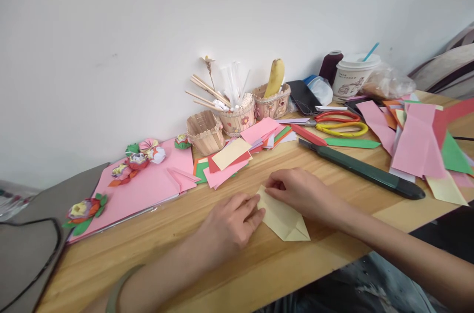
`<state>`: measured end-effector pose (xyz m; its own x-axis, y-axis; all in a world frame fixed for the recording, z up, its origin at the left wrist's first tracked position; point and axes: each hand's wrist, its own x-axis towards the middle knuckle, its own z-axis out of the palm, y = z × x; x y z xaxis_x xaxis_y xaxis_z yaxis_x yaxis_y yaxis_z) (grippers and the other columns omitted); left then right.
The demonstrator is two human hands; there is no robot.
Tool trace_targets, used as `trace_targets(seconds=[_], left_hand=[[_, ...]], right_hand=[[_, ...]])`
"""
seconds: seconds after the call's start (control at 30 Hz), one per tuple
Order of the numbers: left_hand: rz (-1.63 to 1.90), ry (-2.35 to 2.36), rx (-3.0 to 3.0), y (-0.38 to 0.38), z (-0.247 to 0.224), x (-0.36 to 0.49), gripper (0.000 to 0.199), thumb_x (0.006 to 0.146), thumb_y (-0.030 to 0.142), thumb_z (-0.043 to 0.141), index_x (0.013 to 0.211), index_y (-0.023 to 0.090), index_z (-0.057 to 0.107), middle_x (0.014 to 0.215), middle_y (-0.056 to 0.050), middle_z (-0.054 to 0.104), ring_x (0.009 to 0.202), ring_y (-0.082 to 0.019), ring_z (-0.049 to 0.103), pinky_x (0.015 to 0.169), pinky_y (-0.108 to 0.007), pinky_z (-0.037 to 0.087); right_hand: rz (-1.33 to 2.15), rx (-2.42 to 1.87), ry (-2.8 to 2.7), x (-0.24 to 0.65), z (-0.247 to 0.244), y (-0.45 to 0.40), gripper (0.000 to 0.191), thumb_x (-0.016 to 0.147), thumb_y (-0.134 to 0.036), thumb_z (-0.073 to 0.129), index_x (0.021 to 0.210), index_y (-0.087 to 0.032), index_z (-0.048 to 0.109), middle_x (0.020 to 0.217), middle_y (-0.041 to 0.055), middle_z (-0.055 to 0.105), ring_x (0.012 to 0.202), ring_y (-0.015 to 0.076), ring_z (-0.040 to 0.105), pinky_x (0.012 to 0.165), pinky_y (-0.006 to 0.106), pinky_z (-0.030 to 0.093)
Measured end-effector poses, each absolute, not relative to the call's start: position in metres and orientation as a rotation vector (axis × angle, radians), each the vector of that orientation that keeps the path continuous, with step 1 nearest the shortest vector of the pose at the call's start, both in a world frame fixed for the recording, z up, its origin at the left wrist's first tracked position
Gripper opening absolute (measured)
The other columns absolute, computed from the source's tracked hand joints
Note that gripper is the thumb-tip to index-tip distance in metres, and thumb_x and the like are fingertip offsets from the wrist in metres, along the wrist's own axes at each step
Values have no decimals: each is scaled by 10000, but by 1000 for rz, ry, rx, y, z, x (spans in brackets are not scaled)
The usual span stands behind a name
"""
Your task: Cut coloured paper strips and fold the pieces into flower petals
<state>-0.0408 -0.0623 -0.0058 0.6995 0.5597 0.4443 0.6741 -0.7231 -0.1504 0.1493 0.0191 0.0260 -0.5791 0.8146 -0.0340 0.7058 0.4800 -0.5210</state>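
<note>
On the wooden table in front of me lies a pale yellow sheet of paper point(283, 219), its near corners folded in to a slanted flap. My right hand point(301, 192) is closed at the sheet's far end, thumb and fingers pinching the edge. My left hand point(235, 219) is at the paper's left edge, its fingers bent and pressed against it near the far corner. The fingertips of both hands partly cover that far end. Just beyond them sits a pile of small coloured papers point(231, 153), with a yellow piece on top.
A dark green craft knife point(370, 172) and red-and-yellow scissors point(340, 129) lie to the right, beside loose paper strips point(414, 140). Small baskets point(205, 133) and a lidded cup point(350, 78) stand along the wall. Folded paper flowers point(137, 161) rest on pink sheets point(148, 197) at left.
</note>
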Motion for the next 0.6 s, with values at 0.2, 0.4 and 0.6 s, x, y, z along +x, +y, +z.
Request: trace_targets(seconds=[0.2, 0.4, 0.6], left_hand=[[-584, -904, -2582, -61, 0, -37, 282, 958, 97, 375, 1012, 63, 650, 1009, -158, 685, 890, -213, 625, 699, -334, 562], [-664, -937, -2658, -55, 0, -39, 229, 954, 122, 436, 1002, 90, 657, 1062, -115, 679, 956, -208, 598, 790, -350, 545], [-654, -826, -2662, -50, 4, -43, 328, 985, 115, 333, 995, 82, 660, 1008, -103, 700, 948, -203, 613, 807, -347, 538]], right_hand=[[677, -1337, -2500, 155, 23, 13, 166, 755, -149, 513, 636, -202, 617, 629, 0, 652, 562, 132, 569, 496, 228, 344], [505, -1235, -2520, 162, 9, -2, 170, 850, -154, 470, 794, -178, 628, 771, 40, 634, 676, 157, 579, 591, 260, 395], [194, -815, -2641, 172, -1, -8, 212, 908, -123, 422, 942, -154, 629, 841, 69, 602, 771, 189, 558, 632, 293, 432]])
